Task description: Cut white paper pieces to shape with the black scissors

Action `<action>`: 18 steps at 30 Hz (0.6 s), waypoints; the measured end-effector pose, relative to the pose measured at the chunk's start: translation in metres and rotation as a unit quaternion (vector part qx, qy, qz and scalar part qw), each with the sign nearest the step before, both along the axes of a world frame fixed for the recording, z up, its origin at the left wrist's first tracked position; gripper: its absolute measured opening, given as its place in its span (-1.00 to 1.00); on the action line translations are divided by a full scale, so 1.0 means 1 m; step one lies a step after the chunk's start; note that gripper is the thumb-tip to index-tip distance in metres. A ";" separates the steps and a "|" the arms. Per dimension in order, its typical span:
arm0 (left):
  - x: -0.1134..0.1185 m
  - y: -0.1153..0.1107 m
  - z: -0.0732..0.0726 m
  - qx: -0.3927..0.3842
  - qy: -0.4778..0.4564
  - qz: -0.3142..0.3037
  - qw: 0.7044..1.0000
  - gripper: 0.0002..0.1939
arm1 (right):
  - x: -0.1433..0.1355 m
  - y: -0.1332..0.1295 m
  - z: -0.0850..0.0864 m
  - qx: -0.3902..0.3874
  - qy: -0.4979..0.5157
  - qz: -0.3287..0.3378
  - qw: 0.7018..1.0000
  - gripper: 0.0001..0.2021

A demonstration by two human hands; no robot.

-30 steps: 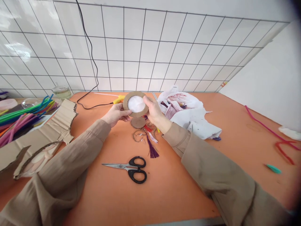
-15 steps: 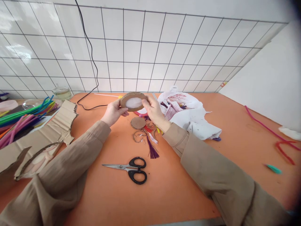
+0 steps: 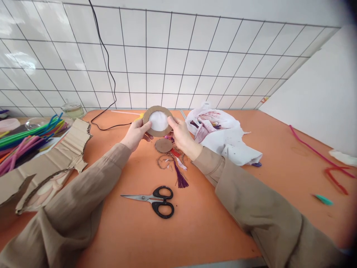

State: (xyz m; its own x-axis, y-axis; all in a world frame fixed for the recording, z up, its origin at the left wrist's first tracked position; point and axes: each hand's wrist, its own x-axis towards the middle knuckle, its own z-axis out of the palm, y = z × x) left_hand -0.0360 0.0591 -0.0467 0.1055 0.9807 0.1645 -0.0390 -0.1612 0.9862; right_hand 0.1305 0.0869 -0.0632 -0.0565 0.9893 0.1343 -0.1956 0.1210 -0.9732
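Note:
A cardboard ring (image 3: 157,133) with white material across its middle is held up above the orange table. My left hand (image 3: 135,133) grips its left edge, thumb on the front face. On the opposite edge, my right hand (image 3: 180,133) pinches it the same way. Just below lies a cardboard disc (image 3: 163,145), beside a purple tassel (image 3: 182,178) and some scraps. Closer to me rest scissors (image 3: 156,200) with black handles, their blades pointing left and nearly closed.
A white plastic bag (image 3: 220,130) with things in it sits right of my hands. Torn cardboard (image 3: 60,147) and a bundle of coloured pipe cleaners (image 3: 26,143) lie at left. A black cord (image 3: 107,56) hangs by the tiled wall. Red pipe cleaners (image 3: 336,182) are at right.
Both hands have tilted the cardboard ring up, so its face and white centre now show nearly round. The scissors, disc and tassel have stayed where they were.

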 end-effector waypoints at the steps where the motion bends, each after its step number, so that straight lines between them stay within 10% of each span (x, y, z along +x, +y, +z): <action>1: 0.001 0.000 0.001 -0.006 -0.001 0.008 1.000 -0.67 | 0.000 -0.002 0.001 -0.002 -0.001 0.002 1.000 -0.51; 18: 0.005 0.000 0.008 -0.105 -0.029 0.012 0.994 -0.81 | 0.002 -0.001 0.003 -0.050 0.022 0.028 0.998 -0.76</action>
State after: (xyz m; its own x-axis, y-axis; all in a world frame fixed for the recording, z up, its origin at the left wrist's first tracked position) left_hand -0.0309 0.0590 -0.0386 0.0773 0.9963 -0.0389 -0.0959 0.0462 0.9943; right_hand 0.1326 0.0857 -0.0597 -0.1093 0.9932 0.0395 -0.2415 0.0120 -0.9703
